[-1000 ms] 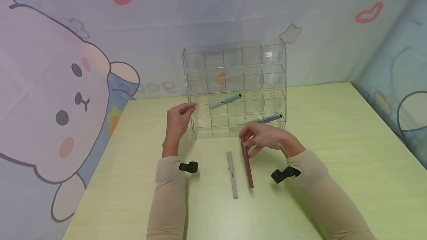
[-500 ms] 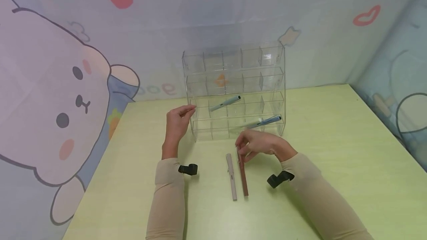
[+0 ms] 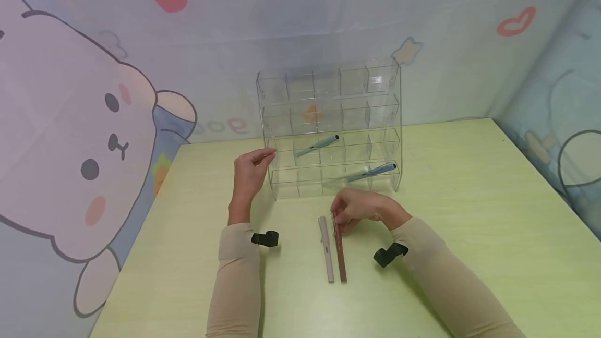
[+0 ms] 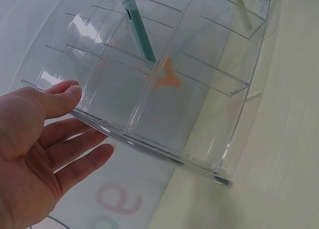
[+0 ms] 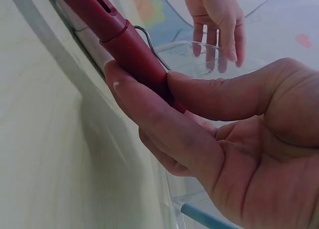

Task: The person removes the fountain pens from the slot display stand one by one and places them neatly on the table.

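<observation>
The right hand (image 3: 359, 206) is holding the dark red pen (image 3: 341, 260), pinched between thumb and fingers at the end with the metal clip – the pen's other end points toward the person, and whether this end touches the yellow-green table (image 3: 446, 181), I cannot tell. Just to the left of it a pale grey pen (image 3: 327, 254) lies on the table, almost parallel. The left hand (image 3: 249, 172) holds the clear rack (image 3: 286, 182) by its left side edge, the thumb on one side and the fingers on the other – in the rack, a green pen (image 3: 324, 142) and a blue pen (image 3: 379, 169) lean tilted
</observation>
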Demonstrator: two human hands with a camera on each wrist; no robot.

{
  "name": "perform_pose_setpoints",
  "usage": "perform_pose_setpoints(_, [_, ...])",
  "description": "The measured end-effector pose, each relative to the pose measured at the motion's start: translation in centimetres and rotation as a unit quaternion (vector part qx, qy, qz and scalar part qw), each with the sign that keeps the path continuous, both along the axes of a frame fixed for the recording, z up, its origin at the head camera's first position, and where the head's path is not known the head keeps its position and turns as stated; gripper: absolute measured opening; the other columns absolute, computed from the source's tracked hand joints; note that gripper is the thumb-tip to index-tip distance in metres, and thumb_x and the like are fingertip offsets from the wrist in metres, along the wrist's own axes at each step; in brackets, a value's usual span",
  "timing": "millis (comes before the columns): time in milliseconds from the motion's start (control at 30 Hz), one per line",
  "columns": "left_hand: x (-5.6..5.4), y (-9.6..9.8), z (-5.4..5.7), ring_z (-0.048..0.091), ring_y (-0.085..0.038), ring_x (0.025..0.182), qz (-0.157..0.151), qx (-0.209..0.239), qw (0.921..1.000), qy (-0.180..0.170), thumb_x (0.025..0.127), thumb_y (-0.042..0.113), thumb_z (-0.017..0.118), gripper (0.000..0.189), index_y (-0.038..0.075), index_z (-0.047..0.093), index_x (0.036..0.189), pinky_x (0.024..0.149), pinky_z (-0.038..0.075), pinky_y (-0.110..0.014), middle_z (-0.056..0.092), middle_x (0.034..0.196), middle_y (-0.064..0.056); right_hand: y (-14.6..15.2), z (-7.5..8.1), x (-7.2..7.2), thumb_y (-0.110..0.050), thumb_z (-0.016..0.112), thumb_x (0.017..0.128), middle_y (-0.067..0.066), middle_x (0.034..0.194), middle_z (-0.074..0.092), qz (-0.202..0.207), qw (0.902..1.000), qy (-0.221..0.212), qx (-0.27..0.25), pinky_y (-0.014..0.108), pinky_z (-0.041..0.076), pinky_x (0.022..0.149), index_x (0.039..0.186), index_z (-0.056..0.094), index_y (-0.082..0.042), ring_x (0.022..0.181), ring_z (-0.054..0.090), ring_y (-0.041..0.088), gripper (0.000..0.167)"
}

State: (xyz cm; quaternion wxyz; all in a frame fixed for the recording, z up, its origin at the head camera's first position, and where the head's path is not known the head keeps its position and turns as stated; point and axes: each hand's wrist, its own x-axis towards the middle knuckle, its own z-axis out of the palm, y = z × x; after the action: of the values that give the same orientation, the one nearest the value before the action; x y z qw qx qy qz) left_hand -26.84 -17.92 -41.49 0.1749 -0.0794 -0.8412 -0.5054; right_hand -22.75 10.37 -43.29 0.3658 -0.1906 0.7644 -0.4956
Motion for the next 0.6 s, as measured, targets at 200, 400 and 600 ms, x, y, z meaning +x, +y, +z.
perform_pose_setpoints(200, [-0.04,0.03,0.06,0.071,-0.025,0.098,0.0,0.001,1.0,-0.004,0.096,0.011,0.07,0.017,0.005,0.078,0.109,0.086,0.057,-0.041,0.074,0.109,-0.011,-0.23,0.06,0.19,0.015,0.059,0.092,0.016,0.084,0.066,-0.001,1.0,0.001,0.004,0.036,0.061,0.071,0.1,0.063,0.015,0.071,0.067,0.019,0.009])
perform_pose_setpoints(400, [-0.02,-0.01,0.06,0.07,-0.031,0.098,-0.001,0.011,0.9999,-0.012,0.097,0.011,0.069,0.017,0.005,0.078,0.11,0.075,0.056,-0.031,0.074,0.109,-0.012,-0.47,-0.28,0.05,0.013,0.061,0.091,0.015,0.081,0.067,-0.007,0.9998,0.01,0.019,0.037,0.062,0.068,0.095,0.065,0.012,0.069,0.069,0.022,0.005])
perform_pose_setpoints(600, [0.13,0.01,0.12,0.071,-0.028,0.095,0.003,0.012,0.9997,-0.021,0.096,0.012,0.069,0.017,0.006,0.078,0.11,0.066,0.052,-0.019,0.074,0.109,-0.012,-0.67,-0.32,0.15,0.01,0.062,0.092,0.016,0.074,0.071,-0.007,0.9989,0.019,0.042,0.039,0.062,0.062,0.088,0.067,0.009,0.067,0.072,0.03,0.007])
